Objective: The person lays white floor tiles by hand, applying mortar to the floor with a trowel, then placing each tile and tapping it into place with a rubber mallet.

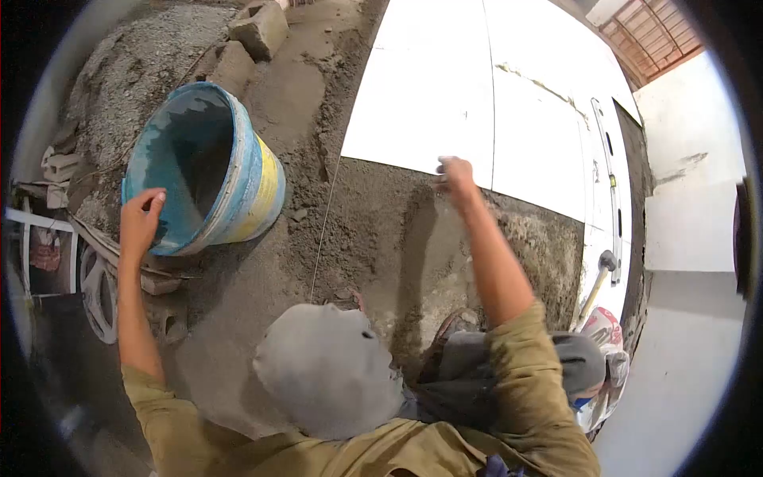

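A blue bucket (258,191) with a yellow band tilts to the left, its mouth showing a wet grey inside. My left hand (141,216) is at its near rim, fingers curled round the edge. Large white tiles (429,87) lie on the floor ahead. Over their near edge is my right hand (456,175), its fingers bent together; whatever they hold, if anything, is too small to make out. Below the hand, rough grey mortar (369,215) covers the ground. A thin string (319,246) runs along the mortar's left side.
A spirit level (613,181) lies on the tiles at right, near a mallet (608,261) with a pale handle. A white plastic bag (608,338) sits by my right knee. Concrete blocks (261,30) and a gravel heap (151,60) are at upper left. A white wall (690,226) borders the right.
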Demonstrator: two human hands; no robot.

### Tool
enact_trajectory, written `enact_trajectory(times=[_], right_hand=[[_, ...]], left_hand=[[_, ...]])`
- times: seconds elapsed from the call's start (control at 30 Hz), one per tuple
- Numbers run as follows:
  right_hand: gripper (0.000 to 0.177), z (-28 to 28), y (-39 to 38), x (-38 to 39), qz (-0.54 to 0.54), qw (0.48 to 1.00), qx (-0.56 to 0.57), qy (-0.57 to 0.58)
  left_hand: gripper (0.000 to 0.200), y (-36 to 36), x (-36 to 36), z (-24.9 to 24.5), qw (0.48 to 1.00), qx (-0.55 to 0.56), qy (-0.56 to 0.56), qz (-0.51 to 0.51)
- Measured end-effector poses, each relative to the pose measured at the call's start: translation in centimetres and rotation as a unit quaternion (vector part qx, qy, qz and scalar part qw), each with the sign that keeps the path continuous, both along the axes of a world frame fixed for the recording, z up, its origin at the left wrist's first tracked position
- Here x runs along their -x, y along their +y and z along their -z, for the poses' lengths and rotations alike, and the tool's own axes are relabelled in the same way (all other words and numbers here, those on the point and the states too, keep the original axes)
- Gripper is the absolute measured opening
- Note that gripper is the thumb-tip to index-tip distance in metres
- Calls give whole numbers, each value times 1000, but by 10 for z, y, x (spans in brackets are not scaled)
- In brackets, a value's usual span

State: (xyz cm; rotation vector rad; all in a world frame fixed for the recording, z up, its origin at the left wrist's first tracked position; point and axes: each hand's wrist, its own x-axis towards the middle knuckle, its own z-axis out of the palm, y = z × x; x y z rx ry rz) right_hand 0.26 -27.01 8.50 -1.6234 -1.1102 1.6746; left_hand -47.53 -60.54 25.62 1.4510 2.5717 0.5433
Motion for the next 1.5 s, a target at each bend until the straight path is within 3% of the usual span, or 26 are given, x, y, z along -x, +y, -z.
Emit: enact_trajectory(times=[0.07,0.1,0.2,0.27,0.3,0.37,0.43,0.53,0.6,0.8,0.93,1.07,1.13,1.43,1.5], right_hand=[[45,26,-30,25,50,986,54,151],[45,48,-34,35,111,974,61,186],[57,56,-42,50,171,961,62,209],[40,63,-41,52,219,946,44,236],[40,66,-39,53,229,943,39,237],[18,67,-35,53,237,935,87,250],[8,55,-37,57,259,928,105,248],[12,49,-38,58,271,916,117,273],[14,46,-36,59,274,912,120,282],[34,47,-33,55,266,884,159,351],[36,51,-29,56,291,853,162,402],[29,52,-32,63,380,807,149,426],[22,58,-32,65,450,751,168,454],[20,48,-28,77,479,710,183,483],[17,49,-27,76,529,691,210,446]], left_hand=[[29,9,-11,-6,999,-33,-36,13],[29,9,-8,-1,998,-27,-42,23],[28,0,8,10,999,8,0,41],[29,8,-3,-3,998,57,-3,29],[29,10,-8,-7,995,103,-5,4],[29,7,-5,0,998,61,14,27],[28,5,1,7,998,16,29,49],[29,4,3,10,998,19,43,51],[26,4,3,9,999,15,-47,9],[24,9,-6,2,999,41,-5,14],[24,9,-5,3,999,39,-5,11],[24,8,-5,2,999,27,-6,23],[24,6,0,5,999,23,-2,34],[21,6,2,6,999,35,-21,13],[21,7,1,4,999,48,7,20]])
